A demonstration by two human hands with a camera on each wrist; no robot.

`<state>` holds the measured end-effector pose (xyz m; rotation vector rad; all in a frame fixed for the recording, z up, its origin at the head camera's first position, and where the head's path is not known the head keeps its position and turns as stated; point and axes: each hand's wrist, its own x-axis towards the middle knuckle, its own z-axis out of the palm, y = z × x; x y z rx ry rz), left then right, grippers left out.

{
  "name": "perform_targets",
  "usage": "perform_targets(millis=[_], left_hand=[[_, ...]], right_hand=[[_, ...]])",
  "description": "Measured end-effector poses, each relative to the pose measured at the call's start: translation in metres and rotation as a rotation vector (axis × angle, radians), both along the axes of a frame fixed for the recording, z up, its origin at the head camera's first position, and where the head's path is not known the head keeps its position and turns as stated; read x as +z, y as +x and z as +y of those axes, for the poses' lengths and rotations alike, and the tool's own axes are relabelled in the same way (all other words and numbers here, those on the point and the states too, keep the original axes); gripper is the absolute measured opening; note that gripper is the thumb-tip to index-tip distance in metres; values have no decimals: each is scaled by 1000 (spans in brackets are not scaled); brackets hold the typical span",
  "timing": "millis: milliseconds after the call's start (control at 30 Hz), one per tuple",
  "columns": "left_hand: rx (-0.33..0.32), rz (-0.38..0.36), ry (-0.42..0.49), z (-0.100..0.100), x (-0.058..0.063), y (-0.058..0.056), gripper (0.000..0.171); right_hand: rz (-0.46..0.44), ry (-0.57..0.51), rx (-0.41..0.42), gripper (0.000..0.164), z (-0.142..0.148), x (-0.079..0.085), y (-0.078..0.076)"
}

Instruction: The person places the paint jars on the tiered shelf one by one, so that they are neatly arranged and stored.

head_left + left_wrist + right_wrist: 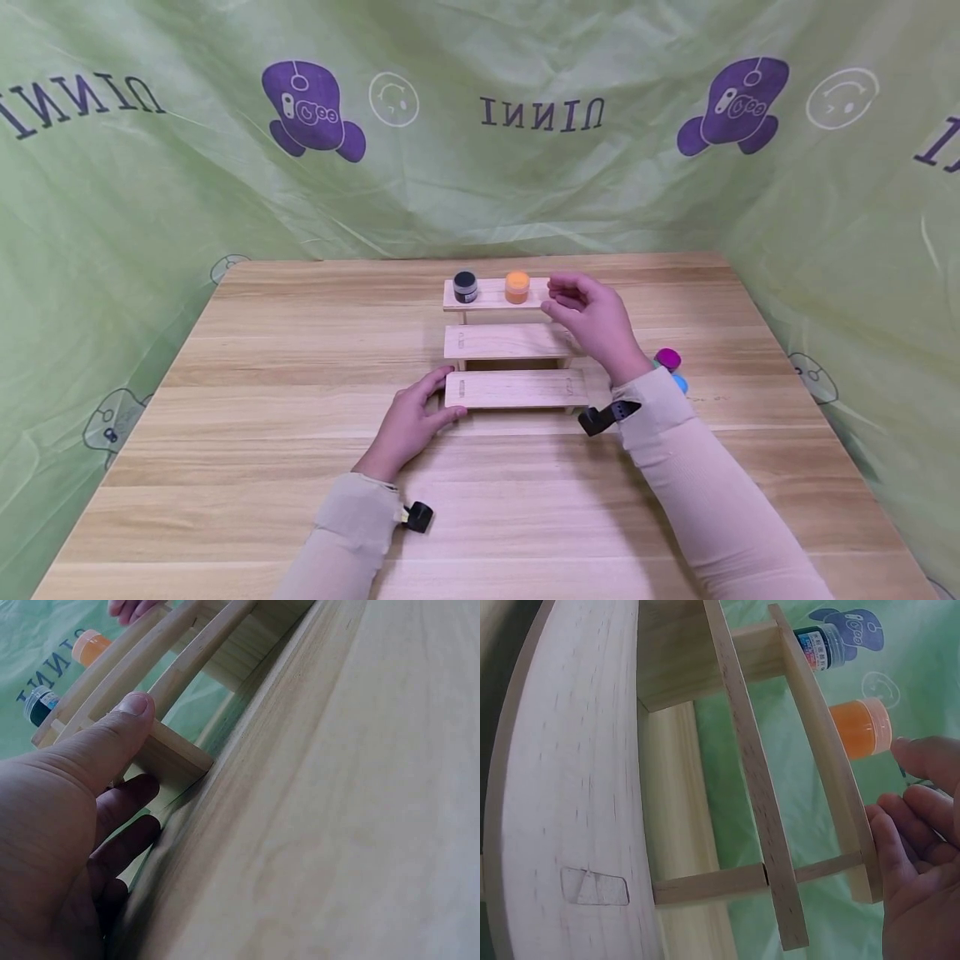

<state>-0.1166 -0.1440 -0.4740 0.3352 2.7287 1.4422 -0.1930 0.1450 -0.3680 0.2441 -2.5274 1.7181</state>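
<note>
Your left hand (407, 422) gripped the low step (517, 389) of the wooden stand (510, 341), good against wobbles; your right hand (598, 323), near the orange jar (517, 288) on top, needed gentleness, though I couldn't tell its grip

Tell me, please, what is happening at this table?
A person's left hand grips the left end of a three-step wooden rack. The right hand is at the right end of the top step; whether it holds anything is unclear. A dark jar and an orange jar stand on that step.
</note>
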Motion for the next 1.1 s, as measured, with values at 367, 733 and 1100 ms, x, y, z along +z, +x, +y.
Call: perform_targets(millis=[367,733,1100], left_hand=[[6,17,8,1,2,2,69],[4,22,22,2,2,2,70],[0,-7,16,0,1,0,70]], right_hand=[[27,-66,-31,39,11,-6,5],[87,-60,-77,36,24,-14,18],[70,19,-117,36,41,-16,28]])
